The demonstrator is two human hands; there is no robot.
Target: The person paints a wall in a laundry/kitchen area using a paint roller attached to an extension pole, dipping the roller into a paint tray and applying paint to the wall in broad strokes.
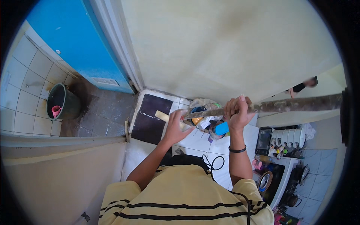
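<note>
A long, rough, brown wooden pole (296,105) runs across in front of me, its thick part reaching the right rim of the view. My right hand (238,111) is wrapped around it, with the thumb on top; a black band is on that wrist. At the pole's thinner left end is my left hand (175,129), fingers stretched and thumb spread apart; whether it touches the pole is unclear. Just beyond the left fingers shows a pale beige strip (162,116), partly hidden by the hand.
Below lie a dark mat (150,127) and bags with mixed items (204,107) by the wall. Left are a blue door (80,41) and a dark green bucket (73,105) with a pink dipper (56,110). Right stand a black oven (263,140), stacked white dishes (287,138) and a counter (287,176).
</note>
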